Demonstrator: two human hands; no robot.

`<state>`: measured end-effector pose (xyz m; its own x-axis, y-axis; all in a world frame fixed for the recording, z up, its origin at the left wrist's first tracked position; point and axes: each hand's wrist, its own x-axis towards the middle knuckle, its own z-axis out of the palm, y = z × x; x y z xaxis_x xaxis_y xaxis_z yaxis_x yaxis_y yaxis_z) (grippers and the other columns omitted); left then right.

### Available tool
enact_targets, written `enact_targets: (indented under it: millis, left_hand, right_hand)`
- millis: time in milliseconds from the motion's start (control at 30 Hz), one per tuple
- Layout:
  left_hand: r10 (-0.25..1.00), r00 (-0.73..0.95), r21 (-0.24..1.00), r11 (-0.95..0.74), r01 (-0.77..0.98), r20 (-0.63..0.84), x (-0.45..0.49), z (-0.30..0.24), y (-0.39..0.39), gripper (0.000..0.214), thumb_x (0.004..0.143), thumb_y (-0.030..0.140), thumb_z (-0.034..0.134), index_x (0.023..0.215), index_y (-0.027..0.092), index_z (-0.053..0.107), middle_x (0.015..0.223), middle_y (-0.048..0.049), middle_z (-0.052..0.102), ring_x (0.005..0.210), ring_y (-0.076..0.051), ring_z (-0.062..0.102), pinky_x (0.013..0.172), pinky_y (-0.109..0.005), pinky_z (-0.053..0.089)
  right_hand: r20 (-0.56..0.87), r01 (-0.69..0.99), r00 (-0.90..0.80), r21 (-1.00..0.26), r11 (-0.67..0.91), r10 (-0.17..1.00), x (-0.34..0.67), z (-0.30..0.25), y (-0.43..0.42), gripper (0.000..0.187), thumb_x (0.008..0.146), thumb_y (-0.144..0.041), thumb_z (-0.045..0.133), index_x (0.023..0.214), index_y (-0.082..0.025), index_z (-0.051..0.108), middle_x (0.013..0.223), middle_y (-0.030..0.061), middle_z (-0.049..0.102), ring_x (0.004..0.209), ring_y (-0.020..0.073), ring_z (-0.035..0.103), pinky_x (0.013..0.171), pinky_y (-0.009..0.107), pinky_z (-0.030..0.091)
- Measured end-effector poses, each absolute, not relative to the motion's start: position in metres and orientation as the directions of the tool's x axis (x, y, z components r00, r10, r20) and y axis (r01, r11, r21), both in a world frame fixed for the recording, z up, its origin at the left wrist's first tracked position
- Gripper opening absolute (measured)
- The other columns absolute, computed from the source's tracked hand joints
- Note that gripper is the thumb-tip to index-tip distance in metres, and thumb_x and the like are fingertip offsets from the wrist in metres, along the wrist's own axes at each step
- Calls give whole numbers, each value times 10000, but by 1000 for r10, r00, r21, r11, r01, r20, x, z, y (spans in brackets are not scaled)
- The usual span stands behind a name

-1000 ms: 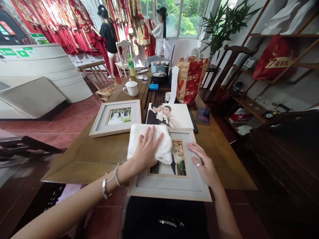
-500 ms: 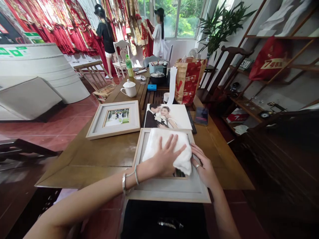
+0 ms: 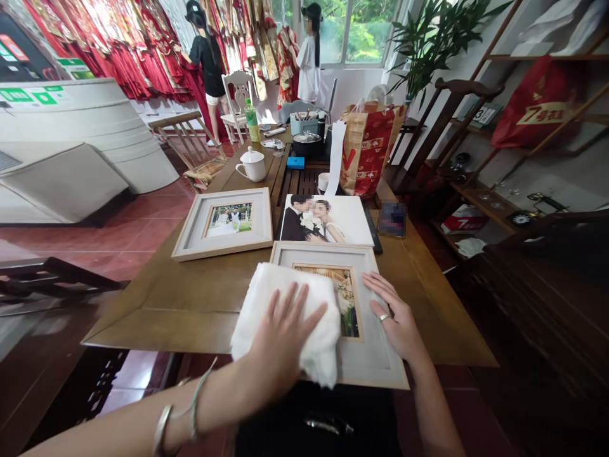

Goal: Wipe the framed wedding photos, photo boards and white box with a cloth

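Note:
A pale wooden photo frame [image 3: 368,343] lies flat at the near edge of the wooden table [image 3: 190,304]. My left hand [image 3: 280,333] lies flat, fingers spread, on a white cloth [image 3: 266,298] that covers the frame's left half and near corner. My right hand [image 3: 397,317], with a ring on one finger, rests flat on the frame's right border, fingers stretched out. The picture in the frame shows between the two hands.
A second framed photo [image 3: 223,222] lies to the left, an unframed wedding print [image 3: 349,219] behind. Farther back stand a white teapot [image 3: 252,165], a red paper bag [image 3: 368,149] and a green bottle [image 3: 250,120]. Two people stand by red garments at the window. Shelves line the right.
My left hand has slid the cloth from the frame's top right down to its near left corner. My right hand has stayed on the right border.

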<state>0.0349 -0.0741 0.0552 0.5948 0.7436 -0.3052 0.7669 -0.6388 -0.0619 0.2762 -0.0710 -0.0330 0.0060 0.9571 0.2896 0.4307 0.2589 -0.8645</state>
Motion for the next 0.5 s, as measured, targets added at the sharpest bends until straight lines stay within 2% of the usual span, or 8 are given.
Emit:
enact_targets:
  millis: [100, 233, 333, 500]
  left_hand:
    - [760, 626, -41, -641, 766, -172, 35, 47, -39, 950, 668, 252, 699, 1481, 224, 208, 1557, -192, 132, 1427, -385, 60, 1122, -562, 129]
    - [703, 710, 22, -710, 704, -42, 26, 37, -14, 919, 645, 160, 624, 1473, 189, 225, 1566, -164, 126, 1439, -351, 37, 1143, -518, 66]
    - [663, 747, 56, -745, 665, -57, 15, 38, -12, 883, 655, 132, 560, 1472, 219, 234, 1571, -129, 138, 1437, -347, 76, 1135, -525, 99]
    - [635, 756, 83, -755, 651, -156, 2, 50, -42, 803, 679, 157, 517, 1447, 245, 297, 1536, -115, 269, 1413, -354, 185, 1087, -558, 204]
  right_hand:
    - [279, 429, 13, -869, 247, 960, 276, -33, -71, 369, 911, -265, 474, 1266, -281, 573, 1370, 43, 523, 1349, 235, 357, 1136, 495, 257]
    - [260, 428, 21, -875, 226, 966, 276, -33, -72, 375, 909, -275, 479, 1274, -280, 566, 1385, 41, 509, 1352, 235, 350, 1128, 487, 279]
    - [256, 430, 17, -874, 224, 967, 275, -33, -72, 371, 910, -276, 478, 1270, -282, 570, 1382, 39, 512, 1353, 231, 349, 1130, 478, 278]
    - [265, 432, 15, -871, 233, 964, 276, -34, -72, 367, 911, -271, 479, 1266, -292, 572, 1376, 32, 518, 1351, 231, 353, 1135, 476, 263]
